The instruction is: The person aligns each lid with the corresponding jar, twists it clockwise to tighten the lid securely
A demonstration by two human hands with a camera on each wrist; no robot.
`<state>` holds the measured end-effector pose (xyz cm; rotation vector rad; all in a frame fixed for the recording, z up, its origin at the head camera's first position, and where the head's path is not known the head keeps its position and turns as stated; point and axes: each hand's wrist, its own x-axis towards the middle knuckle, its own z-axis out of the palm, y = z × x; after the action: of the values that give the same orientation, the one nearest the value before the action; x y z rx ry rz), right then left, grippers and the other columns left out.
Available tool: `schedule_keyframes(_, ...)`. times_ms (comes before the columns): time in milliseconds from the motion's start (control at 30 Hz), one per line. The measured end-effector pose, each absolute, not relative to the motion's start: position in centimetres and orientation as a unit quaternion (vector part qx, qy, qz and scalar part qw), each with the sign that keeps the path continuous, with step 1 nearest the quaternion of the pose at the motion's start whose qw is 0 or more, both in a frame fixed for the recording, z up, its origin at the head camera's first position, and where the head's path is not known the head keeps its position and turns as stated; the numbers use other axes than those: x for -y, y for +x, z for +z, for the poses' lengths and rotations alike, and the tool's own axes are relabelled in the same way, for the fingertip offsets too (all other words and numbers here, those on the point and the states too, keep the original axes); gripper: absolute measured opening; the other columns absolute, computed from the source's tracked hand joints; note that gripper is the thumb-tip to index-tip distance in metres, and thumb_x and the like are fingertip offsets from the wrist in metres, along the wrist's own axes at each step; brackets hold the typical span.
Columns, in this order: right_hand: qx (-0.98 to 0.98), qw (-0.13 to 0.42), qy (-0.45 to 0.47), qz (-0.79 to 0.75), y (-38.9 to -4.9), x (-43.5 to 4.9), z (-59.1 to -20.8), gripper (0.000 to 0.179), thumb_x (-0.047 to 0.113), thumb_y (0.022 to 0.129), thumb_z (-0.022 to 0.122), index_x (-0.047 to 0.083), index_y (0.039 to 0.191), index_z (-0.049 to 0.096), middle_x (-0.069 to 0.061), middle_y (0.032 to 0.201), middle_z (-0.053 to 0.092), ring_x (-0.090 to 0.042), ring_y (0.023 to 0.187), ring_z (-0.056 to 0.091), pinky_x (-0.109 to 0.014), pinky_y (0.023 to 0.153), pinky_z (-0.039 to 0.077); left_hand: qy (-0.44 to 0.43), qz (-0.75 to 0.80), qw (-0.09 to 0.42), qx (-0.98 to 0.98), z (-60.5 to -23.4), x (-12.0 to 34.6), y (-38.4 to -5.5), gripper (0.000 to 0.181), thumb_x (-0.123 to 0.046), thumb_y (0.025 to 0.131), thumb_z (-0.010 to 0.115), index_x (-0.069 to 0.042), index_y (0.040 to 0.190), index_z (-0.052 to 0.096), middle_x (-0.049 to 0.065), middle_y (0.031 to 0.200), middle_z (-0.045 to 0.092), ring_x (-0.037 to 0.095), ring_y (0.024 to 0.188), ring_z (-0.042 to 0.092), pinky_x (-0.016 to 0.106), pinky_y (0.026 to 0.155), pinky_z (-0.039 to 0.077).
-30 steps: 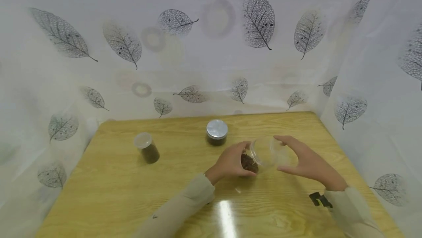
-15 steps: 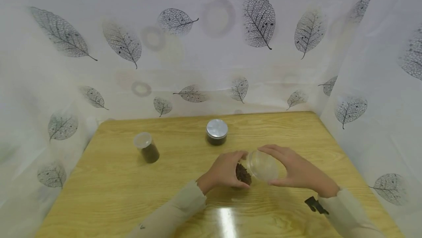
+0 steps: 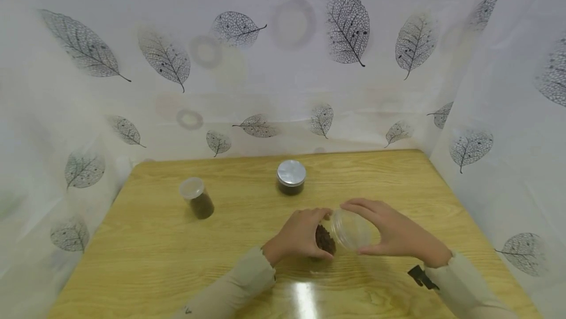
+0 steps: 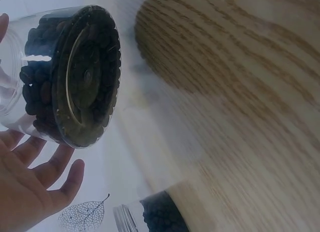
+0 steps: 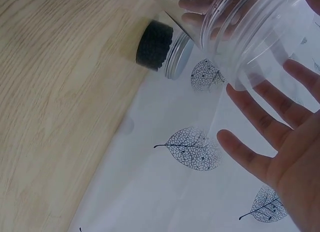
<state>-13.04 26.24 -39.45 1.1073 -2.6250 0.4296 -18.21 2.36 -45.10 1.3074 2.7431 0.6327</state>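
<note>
White sheeting [image 3: 239,78] printed with dark skeleton leaves and pale rings, hung behind the silver-lidded jar [image 3: 291,176] and down both sides. Yellowish wood-grain table [image 3: 247,230] beneath that jar, with a bright streak of reflected light well in front of it. Pale long sleeves [image 3: 249,272] on both arms, reaching in from in front of the silver-lidded jar.

Right hand [image 3: 393,233], in front and to the right of the silver-lidded jar: gripping a clear round plastic piece [image 3: 353,233], thumb and fingers to either side. Left hand [image 3: 298,238], just in front of the same jar: gripping a clear bean jar [image 4: 85,76], thumb and fingers curved around. Bean jar tipped well over, base turned away from the clear round plastic piece; close together, touching or not hard to tell.

Translucent-lidded jar [image 3: 201,205] with dark contents, left of the silver-lidded jar and slightly nearer. Small black item [image 3: 422,277] by the right cuff, too unclear to name, front-right of the silver-lidded jar. Dark beans [image 3: 326,240] inside the bean jar.
</note>
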Motion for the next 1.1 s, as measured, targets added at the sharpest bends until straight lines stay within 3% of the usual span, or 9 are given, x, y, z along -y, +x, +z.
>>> schedule_keyframes(333, 0.899, 0.119, 0.391, 0.158, -13.1, -26.2, -40.3, 0.085, 0.052, 0.07, 0.075, 0.014, 0.138, 0.045, -0.004, 0.134, 0.052, -0.024, 0.118, 0.052, -0.046, 0.091, 0.048, 0.424, 0.2, 0.023, -0.883, -45.1, -2.3, -18.0, 0.094, -0.058, 0.061, 0.079, -0.016, 0.136, 0.042, -0.005, 0.124, 0.06, 0.01, 0.107, 0.059, 0.038, 0.094, 0.046)
schedule_keyframes(600, 0.901, 0.096, 0.387, 0.17, -13.0, -26.0, -40.6, 0.088, 0.039, 0.065, 0.082, 0.012, 0.139, 0.044, -0.007, 0.135, 0.051, -0.026, 0.12, 0.05, -0.046, 0.09, 0.049, 0.427, 0.203, 0.027, -0.881, -45.2, -2.2, -17.9, 0.094, -0.058, 0.063, 0.079, -0.014, 0.137, 0.041, -0.003, 0.127, 0.059, 0.013, 0.113, 0.058, 0.041, 0.097, 0.045)
schedule_keyframes(1100, 0.9, 0.112, 0.389, 0.163, -12.9, -26.0, -40.6, 0.087, 0.039, 0.065, 0.082, 0.012, 0.138, 0.045, -0.007, 0.133, 0.052, -0.026, 0.118, 0.052, -0.046, 0.09, 0.049, 0.422, 0.168, 0.027, -0.89, -45.5, -2.2, -17.5, 0.099, -0.063, 0.064, 0.075, -0.015, 0.141, 0.035, -0.004, 0.131, 0.055, 0.016, 0.118, 0.054, 0.042, 0.101, 0.04)
